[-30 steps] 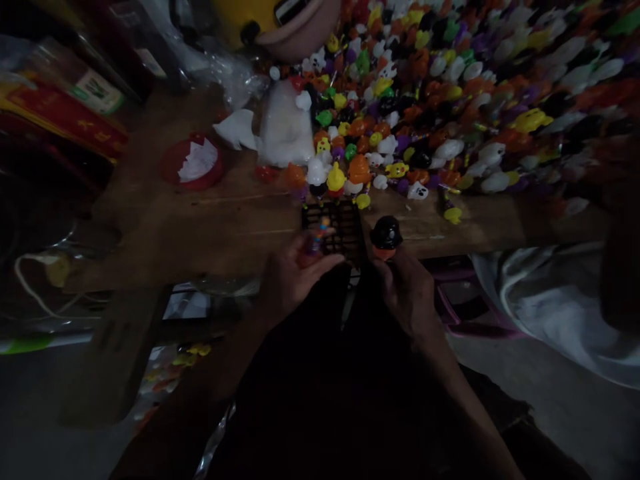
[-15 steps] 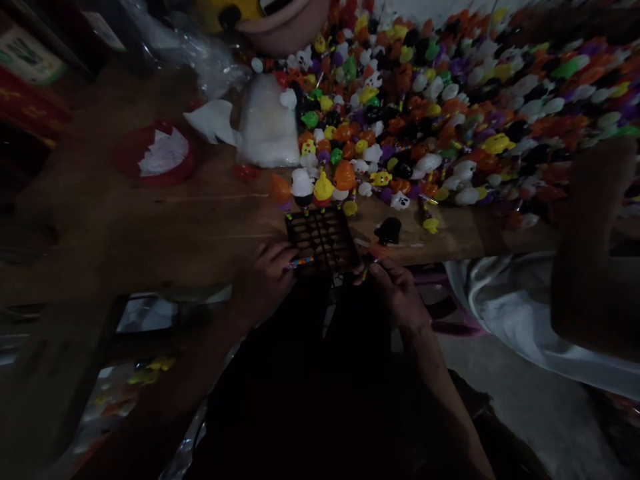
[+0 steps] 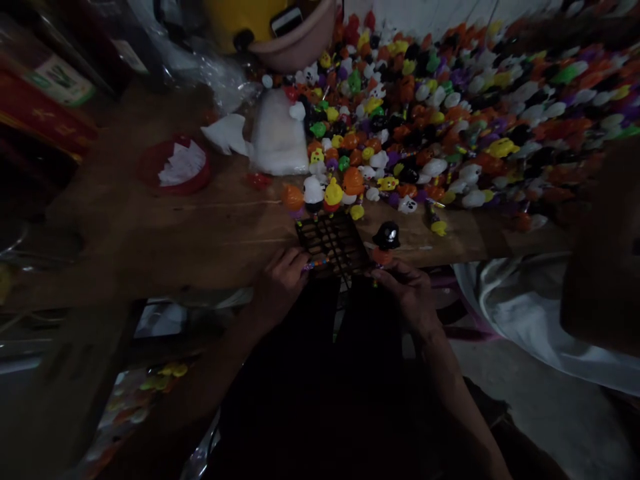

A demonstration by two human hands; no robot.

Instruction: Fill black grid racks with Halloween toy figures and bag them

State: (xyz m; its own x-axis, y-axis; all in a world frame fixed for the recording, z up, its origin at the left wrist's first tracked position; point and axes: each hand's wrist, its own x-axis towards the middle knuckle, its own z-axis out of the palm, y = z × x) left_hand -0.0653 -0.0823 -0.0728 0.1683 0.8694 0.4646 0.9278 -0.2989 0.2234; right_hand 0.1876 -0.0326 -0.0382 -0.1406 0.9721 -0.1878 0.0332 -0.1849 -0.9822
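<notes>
Closed in a light pinch, the grip of the right hand (image 3: pixel 413 293) is set on a small black-hatted figure (image 3: pixel 386 237), whose orange part is seen under the hat and whose lower end is caught between thumb and fingers. The figure is held upright at the near edge of the desk (image 3: pixel 175 230), just beside the right side of a dark slatted tray (image 3: pixel 336 240). By the curled fingers of the left hand (image 3: pixel 284 280) a multicoloured beaded stick (image 3: pixel 317 265) is held, its free end pointed rightward over the tray.

Along the tray's far side a short row of figures is lined up: an orange one (image 3: pixel 293 197), a white one with a black lower part (image 3: pixel 313 191), a yellow one (image 3: pixel 333 193) and a larger orange one (image 3: pixel 353 181). Beyond these, the right side of the desk is covered by a crowded heap of figures (image 3: pixel 435 167) in orange, white, black, green, yellow and purple. Left of the heap, a whitish plastic packet (image 3: pixel 280 137) is laid flat; farther left, white paper pieces (image 3: pixel 181 165) are held in a red dish (image 3: pixel 196 183). At the back, a pink basin (image 3: pixel 300 52) is partly cut off by the frame.
</notes>
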